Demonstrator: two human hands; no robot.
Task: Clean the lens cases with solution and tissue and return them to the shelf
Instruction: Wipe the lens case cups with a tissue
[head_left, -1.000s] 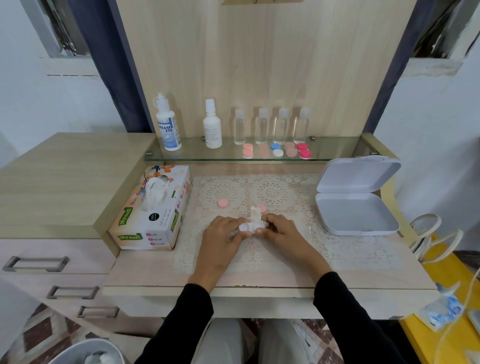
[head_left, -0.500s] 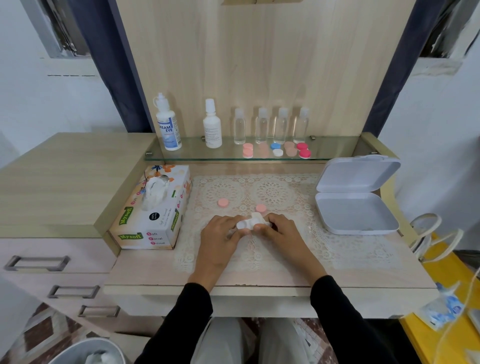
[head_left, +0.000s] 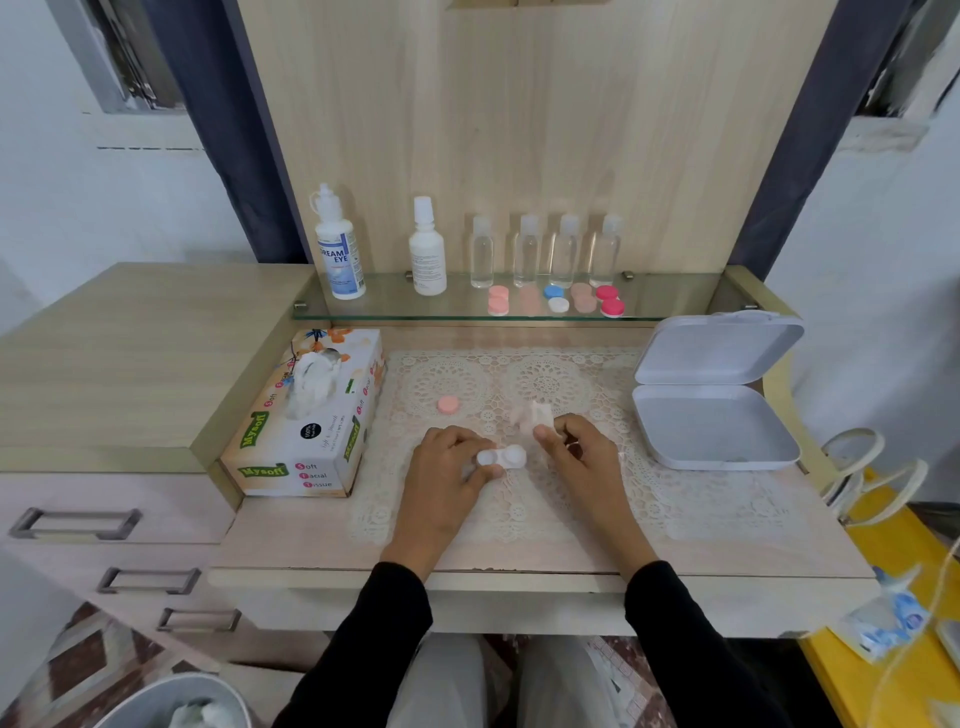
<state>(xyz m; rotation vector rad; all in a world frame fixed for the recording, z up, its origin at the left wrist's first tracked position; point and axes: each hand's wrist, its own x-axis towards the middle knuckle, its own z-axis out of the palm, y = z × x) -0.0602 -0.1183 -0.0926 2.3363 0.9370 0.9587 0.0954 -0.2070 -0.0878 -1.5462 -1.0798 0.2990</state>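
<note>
Wiping, seemingly: my left hand (head_left: 445, 470) pinches white twin-well plastic lens case (head_left: 503, 458); right hand (head_left: 577, 458) pinches crumpled pale tissue (head_left: 531, 415) alongside, to dab inside next.

**Pinks, whites and cream lace**

The lens case (head_left: 502, 457) is translucent white, the loose cap (head_left: 448, 404) salmon pink and the tissue (head_left: 532, 415) white. The mat (head_left: 545, 384) is cream lace with round medallions. The tissue box (head_left: 306, 431) shows green lettering and orange flowers. The shelved cases are pink (head_left: 498, 300), blue-and-white (head_left: 556, 298) and red (head_left: 610, 301).
</note>
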